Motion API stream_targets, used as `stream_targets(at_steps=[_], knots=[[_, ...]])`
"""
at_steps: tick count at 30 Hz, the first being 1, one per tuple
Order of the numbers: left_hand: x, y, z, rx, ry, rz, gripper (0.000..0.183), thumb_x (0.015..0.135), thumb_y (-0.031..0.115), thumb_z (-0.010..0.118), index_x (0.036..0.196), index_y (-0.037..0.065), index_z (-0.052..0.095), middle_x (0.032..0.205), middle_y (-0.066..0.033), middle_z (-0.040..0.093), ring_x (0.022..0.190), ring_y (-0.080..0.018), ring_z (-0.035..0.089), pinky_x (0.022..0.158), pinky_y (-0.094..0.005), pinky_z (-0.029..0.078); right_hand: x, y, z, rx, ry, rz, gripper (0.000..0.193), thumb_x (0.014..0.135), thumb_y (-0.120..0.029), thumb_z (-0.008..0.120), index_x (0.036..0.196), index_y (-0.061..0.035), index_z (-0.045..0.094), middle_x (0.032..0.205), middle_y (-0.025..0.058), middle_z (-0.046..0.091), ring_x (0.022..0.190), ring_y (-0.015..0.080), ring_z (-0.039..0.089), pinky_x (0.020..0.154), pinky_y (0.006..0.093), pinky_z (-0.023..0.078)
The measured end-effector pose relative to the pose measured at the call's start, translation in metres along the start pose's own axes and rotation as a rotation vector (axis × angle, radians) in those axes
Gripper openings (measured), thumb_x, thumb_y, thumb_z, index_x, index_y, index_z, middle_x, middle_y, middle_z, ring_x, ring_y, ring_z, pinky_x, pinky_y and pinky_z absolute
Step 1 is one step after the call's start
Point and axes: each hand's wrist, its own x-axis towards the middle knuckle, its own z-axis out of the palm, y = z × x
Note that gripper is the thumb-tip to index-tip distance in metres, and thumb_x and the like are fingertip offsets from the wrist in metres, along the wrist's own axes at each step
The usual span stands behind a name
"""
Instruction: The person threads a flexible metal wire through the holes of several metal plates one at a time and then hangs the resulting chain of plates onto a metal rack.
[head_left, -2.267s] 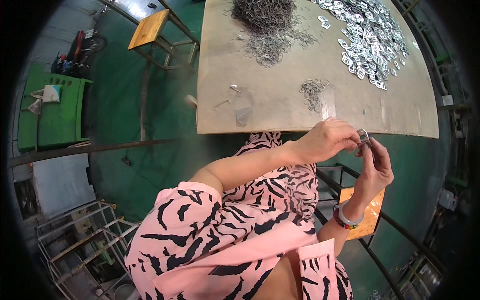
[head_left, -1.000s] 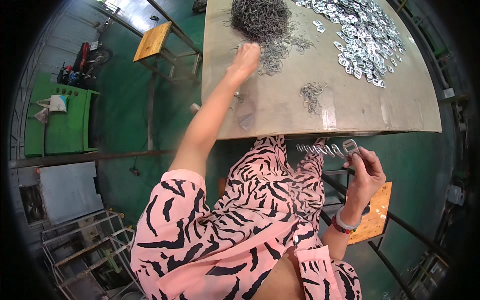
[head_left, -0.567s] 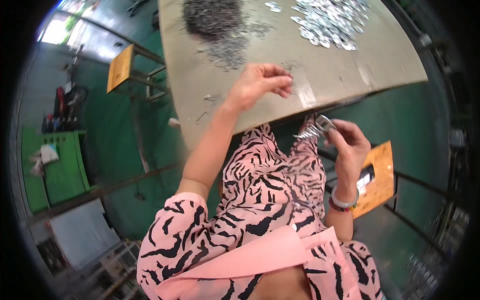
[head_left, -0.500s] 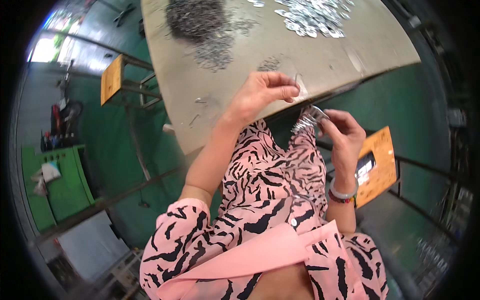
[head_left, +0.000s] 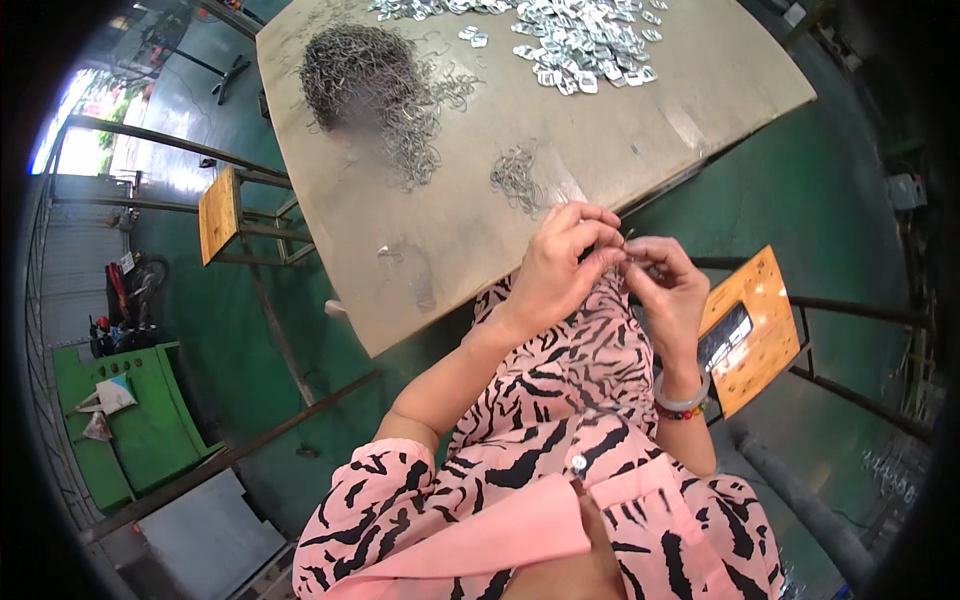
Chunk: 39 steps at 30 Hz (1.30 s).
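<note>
My left hand (head_left: 568, 262) and my right hand (head_left: 668, 292) meet over my lap, just off the table's near edge, fingertips almost touching. The left fingers are pinched on a thin bent wire hook (head_left: 630, 236), of which only a bit shows. My right fingers are curled closed; the bunch of small shiny metal pieces seen in them earlier is mostly hidden now. A small heap of wire hooks (head_left: 517, 180) lies on the table (head_left: 450, 250) beyond my left hand. Farther left stands a large dark tangle of similar wire hooks (head_left: 358, 75).
Flat silvery metal pieces with slots (head_left: 585, 45) are piled at the table's far side. A few loose wires (head_left: 388, 253) lie near its left corner. Wooden-topped stools stand at left (head_left: 218, 215) and right (head_left: 755, 330); a dark phone-like object (head_left: 728, 335) rests on the right one.
My left hand has come down and right, carrying the wire to my right hand. My right hand has turned inward, hiding its metal pieces. The view has shifted, showing more of the tabletop.
</note>
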Motion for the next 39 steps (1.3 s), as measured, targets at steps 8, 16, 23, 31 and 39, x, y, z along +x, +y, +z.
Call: stream_targets(at_steps=[8,16,23,31,39], knots=[[0.003,0.001,-0.001,-0.144,-0.084,-0.079,0.007,0.078,0.004,0.061,0.085,0.001,0.059,0.082,-0.0122,0.062,0.080,-0.0301,0.059,0.071,-0.0366,0.044,0.065,-0.015,-0.029,-0.093,-0.211,0.034,0.012,0.084,-0.005,0.060,0.090,0.0032,0.066,0.073,0.0044,0.061,0.062,0.0083,0.057,0.052,0.0201,0.046],[0.002,-0.001,0.008,-0.113,-0.106,-0.109,0.011,0.078,0.000,0.064,0.089,0.001,0.061,0.085,-0.0118,0.064,0.081,-0.0258,0.061,0.072,-0.0318,0.046,0.272,0.058,0.030,0.003,-0.236,0.068,0.028,0.091,-0.019,0.052,0.102,0.0047,0.062,0.066,0.0061,0.060,0.055,0.0116,0.058,0.046,0.0244,0.046],[-0.008,-0.001,0.003,-0.122,-0.090,-0.154,0.011,0.077,-0.001,0.065,0.087,0.000,0.059,0.084,-0.0097,0.063,0.080,-0.0237,0.061,0.073,-0.0311,0.047,0.295,0.112,0.050,-0.457,0.028,-0.100,0.023,0.087,-0.023,0.058,0.089,0.0002,0.056,0.057,0.0068,0.054,0.039,0.0140,0.052,0.033,0.0286,0.039],[-0.014,-0.008,0.000,-0.300,0.065,-0.152,0.010,0.081,0.001,0.060,0.091,0.000,0.059,0.081,-0.0089,0.063,0.074,-0.0187,0.063,0.068,-0.0292,0.048,0.149,0.062,0.003,-0.102,-0.162,-0.067,0.028,0.086,-0.006,0.056,0.112,0.0057,0.055,0.082,0.0069,0.062,0.067,0.0094,0.056,0.056,0.0215,0.044],[-0.004,0.001,-0.002,-0.367,0.081,-0.123,0.008,0.082,0.002,0.060,0.089,0.000,0.059,0.081,-0.0081,0.065,0.073,-0.0173,0.065,0.065,-0.0285,0.049,0.032,-0.021,0.013,-0.048,-0.039,-0.172,0.020,0.082,0.004,0.060,0.102,0.0066,0.062,0.085,0.0049,0.063,0.077,0.0089,0.057,0.068,0.0198,0.045]])
